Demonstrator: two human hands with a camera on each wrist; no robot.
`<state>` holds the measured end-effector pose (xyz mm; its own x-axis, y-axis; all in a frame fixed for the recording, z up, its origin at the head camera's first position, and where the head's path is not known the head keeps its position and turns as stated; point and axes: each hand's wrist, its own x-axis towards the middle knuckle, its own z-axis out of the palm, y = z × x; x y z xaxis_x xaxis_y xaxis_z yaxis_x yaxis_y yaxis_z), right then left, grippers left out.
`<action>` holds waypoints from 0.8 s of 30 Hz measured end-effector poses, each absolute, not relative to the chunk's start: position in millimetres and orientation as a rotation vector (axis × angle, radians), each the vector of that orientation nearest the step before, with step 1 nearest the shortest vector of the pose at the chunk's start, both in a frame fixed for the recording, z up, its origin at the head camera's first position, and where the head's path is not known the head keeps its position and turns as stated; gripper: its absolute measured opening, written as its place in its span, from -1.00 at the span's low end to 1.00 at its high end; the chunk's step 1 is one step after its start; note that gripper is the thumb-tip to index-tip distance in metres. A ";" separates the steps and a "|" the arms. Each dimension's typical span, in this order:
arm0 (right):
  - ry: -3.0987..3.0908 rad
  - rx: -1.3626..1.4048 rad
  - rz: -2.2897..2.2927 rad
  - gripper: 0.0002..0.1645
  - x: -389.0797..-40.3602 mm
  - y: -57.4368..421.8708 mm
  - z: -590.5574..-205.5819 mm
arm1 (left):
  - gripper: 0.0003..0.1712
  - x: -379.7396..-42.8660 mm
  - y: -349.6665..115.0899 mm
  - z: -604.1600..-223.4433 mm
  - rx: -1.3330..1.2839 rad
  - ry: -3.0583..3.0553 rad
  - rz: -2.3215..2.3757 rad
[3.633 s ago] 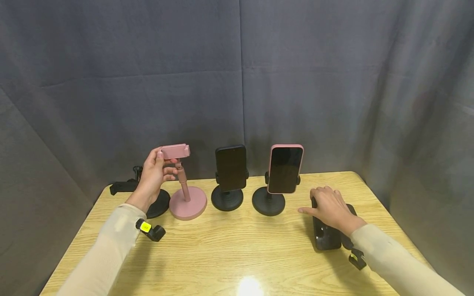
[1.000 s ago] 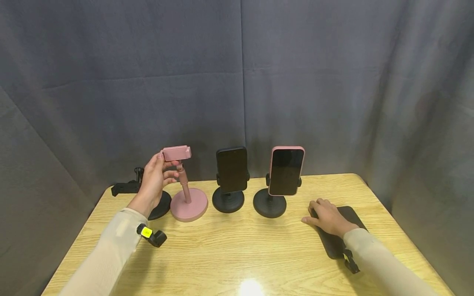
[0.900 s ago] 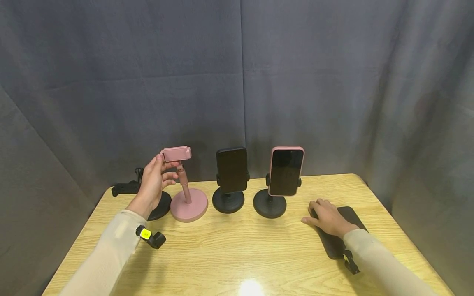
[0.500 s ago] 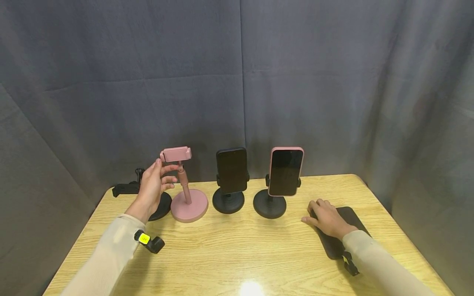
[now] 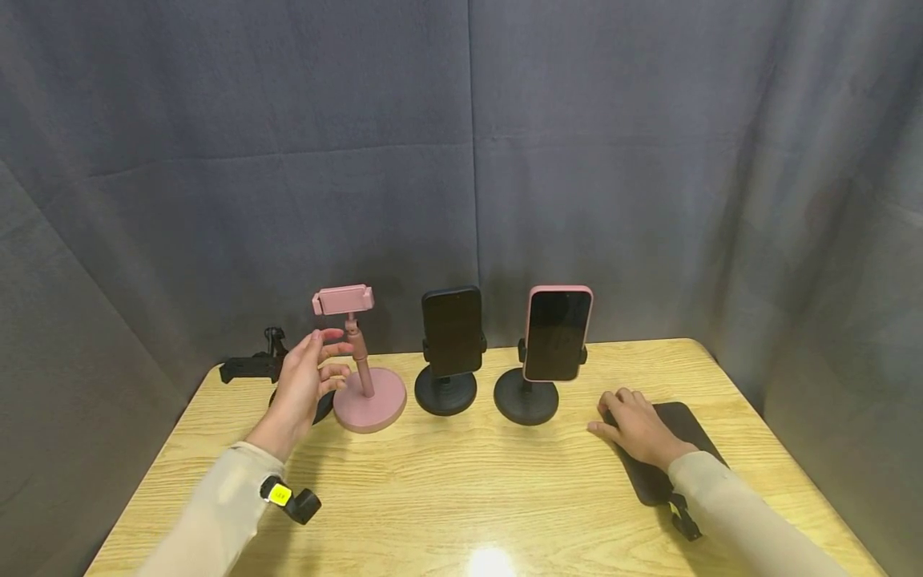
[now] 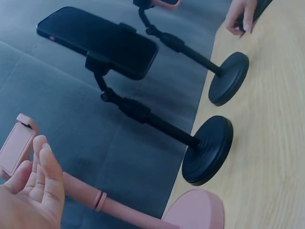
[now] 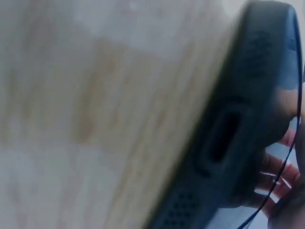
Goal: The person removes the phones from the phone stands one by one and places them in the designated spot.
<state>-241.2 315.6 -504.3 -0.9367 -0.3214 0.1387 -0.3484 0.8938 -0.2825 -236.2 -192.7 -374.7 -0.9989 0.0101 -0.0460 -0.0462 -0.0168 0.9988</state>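
Observation:
My left hand (image 5: 297, 385) is raised beside the pink phone stand (image 5: 369, 401), its fingers loosely bent and holding nothing. The stand's clamp head (image 5: 343, 300) is above the fingertips; in the left wrist view the hand (image 6: 35, 191) overlaps the pole. At the right, my right hand (image 5: 638, 429) grips a phone in a black case (image 5: 649, 481), fingers over its far end and thumb out to the left. The right wrist view shows the phone's port end (image 7: 224, 138) close up, with fingers (image 7: 276, 176) behind it. The palm and sleeve hide part of the phone.
Two black stands hold a black phone (image 5: 451, 332) and a pink-cased phone (image 5: 558, 335) upright mid-table. Another black stand (image 5: 252, 367) is partly behind my left hand. Grey curtains (image 5: 360, 200) border the wooden table (image 5: 433, 497).
My left hand has let go of the pink clamp and dropped slightly below it. Since the oldest frame, the right hand's phone has been turned and lowered flat; the right hand has barely moved lately.

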 end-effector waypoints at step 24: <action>-2.841 0.391 0.674 -0.65 -224.6 311.5 -468.8 | -0.51 -199.9 -161.7 -377.3 0.102 2.225 2.207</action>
